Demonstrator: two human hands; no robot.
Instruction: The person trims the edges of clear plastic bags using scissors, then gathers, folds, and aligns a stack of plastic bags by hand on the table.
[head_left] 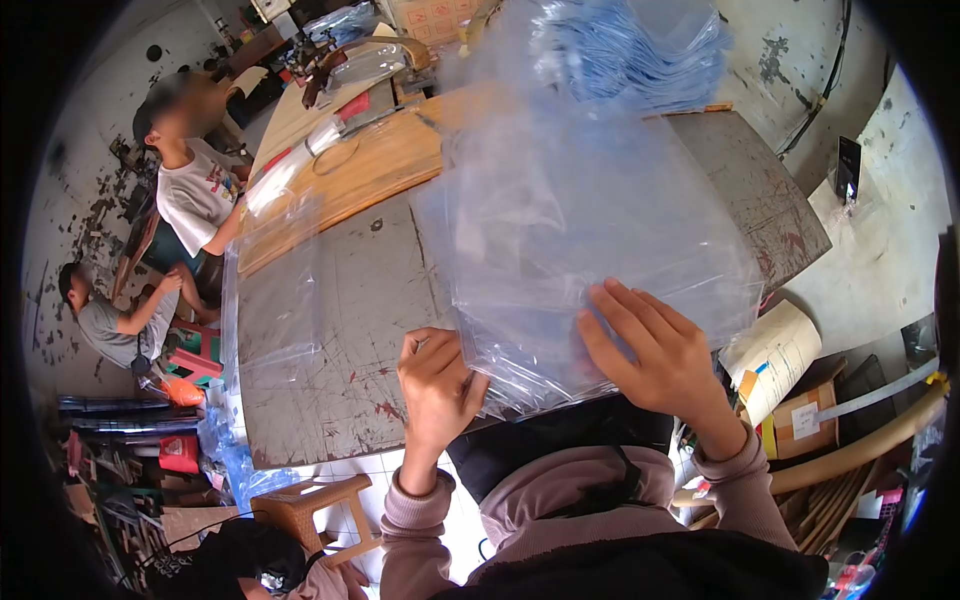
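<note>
A stack of clear plastic sheets [600,220] lies across the table in front of me, its layered near edge close to my body. My right hand [655,350] rests palm down on the stack near the front right, its fingers stretched out over the plastic. At the front left corner, my left hand [440,385] is closed, with curled fingers and the thumb against the layered edge. How many layers it grips is hidden.
The scratched grey table [350,400] holds another clear sheet [275,290] on the left and a wooden board [390,160] behind. Bluish plastic [640,55] is piled at the back. Two people sit at left, another at lower left beside a stool [320,505]. A paper roll [775,350] is at right.
</note>
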